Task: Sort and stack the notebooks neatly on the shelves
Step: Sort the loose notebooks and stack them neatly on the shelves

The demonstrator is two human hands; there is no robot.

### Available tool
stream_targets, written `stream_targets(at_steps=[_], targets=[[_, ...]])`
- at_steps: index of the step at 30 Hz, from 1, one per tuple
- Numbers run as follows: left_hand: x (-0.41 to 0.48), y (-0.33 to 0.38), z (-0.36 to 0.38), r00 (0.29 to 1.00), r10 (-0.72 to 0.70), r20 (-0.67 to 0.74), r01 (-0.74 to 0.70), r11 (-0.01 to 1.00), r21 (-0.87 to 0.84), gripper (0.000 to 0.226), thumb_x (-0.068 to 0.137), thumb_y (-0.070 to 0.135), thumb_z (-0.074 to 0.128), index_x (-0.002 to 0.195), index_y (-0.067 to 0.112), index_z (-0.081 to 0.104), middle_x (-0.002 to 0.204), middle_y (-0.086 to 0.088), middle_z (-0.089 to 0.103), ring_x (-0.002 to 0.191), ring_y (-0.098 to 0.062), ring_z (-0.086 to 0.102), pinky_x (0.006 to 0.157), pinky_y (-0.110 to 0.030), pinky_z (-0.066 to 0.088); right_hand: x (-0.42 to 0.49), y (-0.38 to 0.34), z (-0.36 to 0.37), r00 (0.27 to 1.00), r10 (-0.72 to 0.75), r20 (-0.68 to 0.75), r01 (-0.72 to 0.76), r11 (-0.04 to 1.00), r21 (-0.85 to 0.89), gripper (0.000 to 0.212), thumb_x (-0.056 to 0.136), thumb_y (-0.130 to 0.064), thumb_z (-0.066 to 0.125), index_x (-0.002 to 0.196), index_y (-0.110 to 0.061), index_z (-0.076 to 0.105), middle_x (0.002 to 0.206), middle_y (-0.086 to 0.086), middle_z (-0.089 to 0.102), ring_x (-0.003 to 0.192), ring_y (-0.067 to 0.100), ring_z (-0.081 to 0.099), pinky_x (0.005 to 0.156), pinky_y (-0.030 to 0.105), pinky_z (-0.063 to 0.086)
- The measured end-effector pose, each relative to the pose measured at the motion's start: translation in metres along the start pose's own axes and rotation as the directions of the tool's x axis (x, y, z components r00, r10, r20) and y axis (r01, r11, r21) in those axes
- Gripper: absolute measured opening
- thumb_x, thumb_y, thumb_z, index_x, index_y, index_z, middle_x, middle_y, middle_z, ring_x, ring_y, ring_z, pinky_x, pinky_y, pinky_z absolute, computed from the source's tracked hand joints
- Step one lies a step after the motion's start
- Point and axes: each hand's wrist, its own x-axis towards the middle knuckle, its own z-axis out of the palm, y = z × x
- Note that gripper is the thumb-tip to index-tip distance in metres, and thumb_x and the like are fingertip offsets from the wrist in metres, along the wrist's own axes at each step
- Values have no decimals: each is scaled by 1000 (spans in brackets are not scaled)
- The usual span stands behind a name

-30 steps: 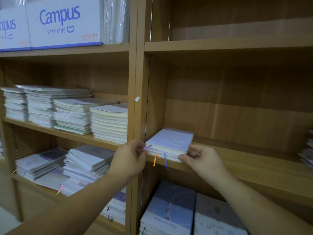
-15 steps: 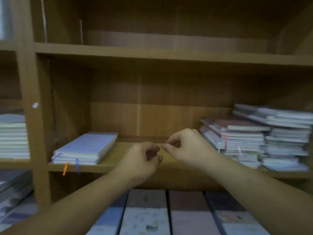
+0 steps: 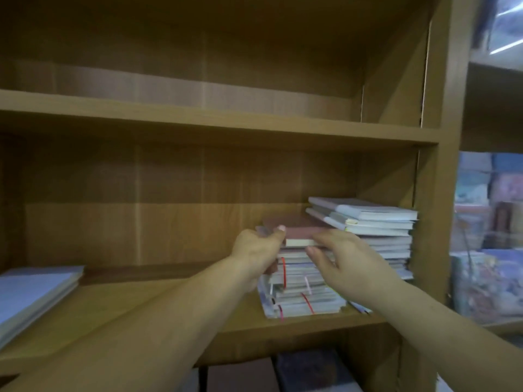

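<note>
Now that I have turned from the left end of the shelf (image 3: 147, 309) to its right end, my hands, which half a second ago were curled on nothing over bare board, are on the untidy piles.

My left hand (image 3: 256, 251) grips the left edge of a dark red notebook (image 3: 301, 231), thumb on its cover. My right hand (image 3: 346, 261) lies with fairly straight fingers against its near right edge, holding nothing that I can see. The notebook sits atop the near pile (image 3: 300, 292), whose books carry red bands. I judge I am starting the next batch.

In this compartment a taller, skewed pile (image 3: 379, 224) stands just behind and right, and the blue-covered pile (image 3: 31, 290) lies far left, well apart. The compartment below holds more notebooks (image 3: 305, 372), blurred.
</note>
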Motion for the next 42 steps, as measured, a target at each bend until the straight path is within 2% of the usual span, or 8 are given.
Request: stream_targets(at_steps=[4,9,12,16,22,26,29,42], targets=[[12,10,7,995,-97,1,97,994,-55,36,87,40,78,85,5,69,69,-11,70,49,-23,62,46,-26,50,0,8,3,998,-36,-49,36,999,0,37,102,-38,47,134,-25,60,130,-8,61,124,15,51,102,34,45],[15,19,9,977,-187,99,193,980,-53,34,77,29,86,92,2,72,89,-21,77,83,-42,75,74,-51,61,-3,11,8,989,-3,-145,18,994,107,29,101,-35,48,120,-27,69,115,-12,67,113,12,57,95,30,47],[10,17,1,973,-187,138,207,967,-149,33,76,28,81,97,3,74,72,-11,70,52,-26,62,46,-29,49,-2,7,1,969,96,-228,-22,950,310,28,100,-40,46,103,-30,72,96,-16,67,97,7,60,82,36,52],[-7,19,-18,964,-142,225,214,916,-340,23,86,19,67,105,6,73,83,-13,72,69,-25,69,65,-40,64,0,-6,-7,949,192,-249,-79,912,402,21,98,-41,54,100,-32,72,101,-12,66,101,7,59,83,28,46],[-45,1,-96,987,-45,153,97,930,-356,12,91,15,66,92,6,73,76,-10,72,67,-20,69,59,-30,54,5,-55,-23,951,308,23,-245,705,665,51,92,-44,67,138,-26,58,119,-8,65,104,10,62,90,31,54],[-67,-20,-153,996,77,38,-62,952,-301,16,95,7,63,79,10,59,66,-6,65,59,-13,64,58,-25,52,15,-108,0,925,171,339,-375,558,741,26,95,-37,67,114,-43,50,102,-23,60,89,2,59,70,21,50],[-77,-32,-187,983,183,-2,-180,969,-168,9,96,6,64,101,5,57,91,-14,75,83,-24,72,78,-36,57,22,-134,38,900,162,405,-436,315,843,30,96,-32,66,125,-24,62,111,-9,74,104,16,69,95,42,55],[-78,-102,-242,948,311,-73,-240,844,480,44,103,34,53,143,41,39,128,27,59,114,6,57,99,-18,48,5,-203,123,995,68,74,-100,673,733,50,101,-30,55,144,-38,30,126,-24,54,114,-4,55,91,16,44]])
